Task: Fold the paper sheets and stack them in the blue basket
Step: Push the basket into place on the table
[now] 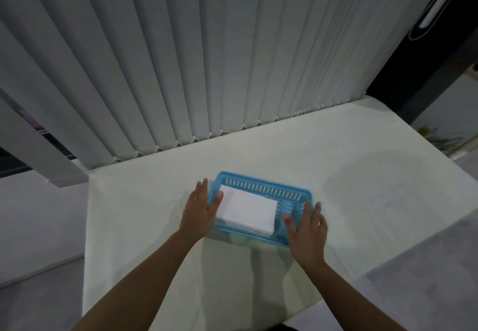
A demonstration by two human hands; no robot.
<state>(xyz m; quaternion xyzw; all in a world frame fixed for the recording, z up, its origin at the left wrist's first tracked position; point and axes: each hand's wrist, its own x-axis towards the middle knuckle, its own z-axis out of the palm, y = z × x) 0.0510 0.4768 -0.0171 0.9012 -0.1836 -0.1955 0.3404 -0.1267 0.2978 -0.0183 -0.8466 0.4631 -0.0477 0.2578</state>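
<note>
Sitting on the white table (336, 175), the blue basket (261, 185) holds the folded paper sheets (247, 210), stacked toward its left end. 2 hands flank it: left hand (200, 208) and right hand (307, 232) press its ends with straight fingers, thumbs over the rim.

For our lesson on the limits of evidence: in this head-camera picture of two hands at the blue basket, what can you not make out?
All in the head view:
- Number of sheets in the paper stack: only its top and a blurred side edge show.
- Floor of the blue basket beneath it: hidden by the stack.
- Basket's left end wall: covered by the left hand.
- Its near right corner: covered by the right hand.
</note>
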